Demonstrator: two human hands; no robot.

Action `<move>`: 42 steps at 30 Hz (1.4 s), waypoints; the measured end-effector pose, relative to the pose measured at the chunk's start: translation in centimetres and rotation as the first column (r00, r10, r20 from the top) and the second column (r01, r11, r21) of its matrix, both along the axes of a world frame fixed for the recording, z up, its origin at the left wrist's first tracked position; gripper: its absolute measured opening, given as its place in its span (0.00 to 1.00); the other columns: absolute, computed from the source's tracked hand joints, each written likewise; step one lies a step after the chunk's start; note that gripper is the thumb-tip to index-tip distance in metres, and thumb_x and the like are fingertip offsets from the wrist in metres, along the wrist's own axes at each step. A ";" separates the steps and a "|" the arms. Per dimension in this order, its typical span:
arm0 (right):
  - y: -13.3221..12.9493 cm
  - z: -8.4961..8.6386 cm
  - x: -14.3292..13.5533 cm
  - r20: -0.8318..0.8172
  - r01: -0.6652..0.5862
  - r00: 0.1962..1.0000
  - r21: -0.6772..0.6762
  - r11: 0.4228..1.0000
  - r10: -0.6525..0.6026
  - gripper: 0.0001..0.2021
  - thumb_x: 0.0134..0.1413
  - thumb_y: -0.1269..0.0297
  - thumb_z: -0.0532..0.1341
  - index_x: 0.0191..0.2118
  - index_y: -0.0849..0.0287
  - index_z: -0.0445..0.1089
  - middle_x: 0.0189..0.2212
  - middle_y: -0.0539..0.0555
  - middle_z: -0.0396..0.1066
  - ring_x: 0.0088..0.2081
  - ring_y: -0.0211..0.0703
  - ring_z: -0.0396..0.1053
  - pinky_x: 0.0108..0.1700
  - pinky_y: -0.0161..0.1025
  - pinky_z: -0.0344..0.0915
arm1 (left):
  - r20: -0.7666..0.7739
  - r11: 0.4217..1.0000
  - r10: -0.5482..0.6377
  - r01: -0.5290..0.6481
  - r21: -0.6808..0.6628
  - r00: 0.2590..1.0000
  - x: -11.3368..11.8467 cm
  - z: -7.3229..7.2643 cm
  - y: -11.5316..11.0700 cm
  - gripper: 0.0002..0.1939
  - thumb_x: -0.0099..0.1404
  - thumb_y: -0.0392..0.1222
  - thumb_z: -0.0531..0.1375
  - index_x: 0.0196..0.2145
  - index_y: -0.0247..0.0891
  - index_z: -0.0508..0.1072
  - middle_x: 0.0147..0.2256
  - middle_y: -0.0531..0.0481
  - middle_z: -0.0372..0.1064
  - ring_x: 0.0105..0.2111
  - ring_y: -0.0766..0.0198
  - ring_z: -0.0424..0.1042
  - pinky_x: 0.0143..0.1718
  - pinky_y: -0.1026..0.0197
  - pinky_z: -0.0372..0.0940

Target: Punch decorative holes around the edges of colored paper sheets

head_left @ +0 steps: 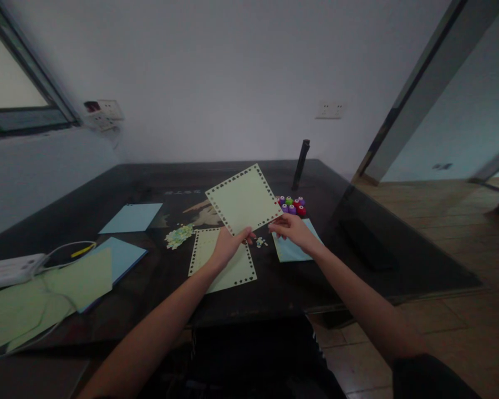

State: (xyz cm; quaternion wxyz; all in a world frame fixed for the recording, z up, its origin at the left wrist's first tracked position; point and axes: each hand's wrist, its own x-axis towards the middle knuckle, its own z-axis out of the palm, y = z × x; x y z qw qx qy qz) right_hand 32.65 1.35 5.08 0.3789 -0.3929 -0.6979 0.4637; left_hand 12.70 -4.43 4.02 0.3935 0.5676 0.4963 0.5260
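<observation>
My left hand [228, 246] grips the lower edge of a pale green sheet of paper [243, 199], thumb on top. The sheet is tilted above the table, with small dark punched shapes along its edges. Close to its right corner is my right hand [293, 230], its fingers curled together; whether they pinch anything is too small to make out. Beneath lies a second pale green sheet with a punched border [228, 277]. Tiny paper cut-outs [261, 242] lie between my hands, and a larger heap of cut-outs [178, 236] is to the left.
Blue paper [291, 252] lies under my right hand. Behind it stand several small red, purple and green round-topped objects [291, 206] and a black upright cylinder [301, 165]. Left are blue sheets [131, 218], green paper [45, 296] and a white power strip [12, 270] with a cable.
</observation>
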 end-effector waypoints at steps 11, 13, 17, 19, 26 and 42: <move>-2.1 -1.4 -1.5 -0.296 -0.024 0.950 -0.379 0.925 -0.096 0.15 0.35 0.56 0.69 0.25 0.62 0.68 0.21 0.51 0.69 0.21 0.34 0.62 0.24 0.34 0.59 | 0.002 0.989 -0.132 0.131 -0.064 0.991 -0.6 0.1 0.1 0.09 0.52 0.43 0.63 0.26 0.34 0.72 0.25 0.47 0.73 0.23 0.65 0.70 0.30 0.62 0.66; -2.4 -1.5 -1.8 -0.343 -0.031 0.932 -0.388 0.921 -0.113 0.15 0.36 0.56 0.69 0.26 0.61 0.69 0.21 0.51 0.69 0.21 0.34 0.63 0.24 0.34 0.60 | 0.029 0.981 -0.190 0.191 -0.030 0.981 -0.5 -0.1 0.2 0.12 0.49 0.42 0.65 0.32 0.34 0.73 0.32 0.44 0.75 0.29 0.64 0.72 0.33 0.60 0.67; -2.8 -1.5 -2.6 -0.348 -0.021 0.930 -0.371 0.928 -0.118 0.14 0.37 0.56 0.69 0.26 0.61 0.69 0.21 0.51 0.69 0.21 0.34 0.62 0.24 0.35 0.59 | -0.028 0.978 -0.207 0.207 0.002 0.978 -0.1 -0.9 0.3 0.14 0.52 0.42 0.64 0.37 0.35 0.73 0.37 0.43 0.75 0.34 0.62 0.72 0.35 0.58 0.68; -3.0 -1.5 -2.8 -0.317 -0.002 0.942 -0.341 0.940 -0.113 0.14 0.38 0.55 0.68 0.25 0.60 0.69 0.21 0.52 0.69 0.21 0.35 0.62 0.24 0.36 0.60 | -0.045 0.985 -0.174 0.174 -0.001 0.984 0.0 -1.3 0.4 0.12 0.55 0.43 0.62 0.37 0.35 0.73 0.36 0.43 0.75 0.32 0.61 0.73 0.33 0.59 0.68; -3.2 -1.7 -3.1 -0.230 0.033 0.969 -0.254 0.967 -0.093 0.13 0.42 0.54 0.66 0.25 0.59 0.69 0.22 0.54 0.70 0.22 0.37 0.63 0.24 0.38 0.61 | -0.070 0.996 -0.087 0.087 0.003 0.994 0.2 -1.9 0.4 0.07 0.56 0.40 0.61 0.34 0.37 0.74 0.32 0.45 0.76 0.27 0.63 0.73 0.32 0.59 0.69; -3.4 -1.6 -2.8 -0.091 0.035 0.995 -0.103 0.994 -0.044 0.14 0.42 0.54 0.65 0.27 0.62 0.71 0.22 0.54 0.70 0.21 0.39 0.64 0.22 0.37 0.61 | -0.100 0.999 -0.026 0.029 0.032 0.995 0.3 -2.0 0.6 0.07 0.53 0.37 0.61 0.32 0.36 0.73 0.30 0.46 0.75 0.28 0.62 0.73 0.33 0.58 0.69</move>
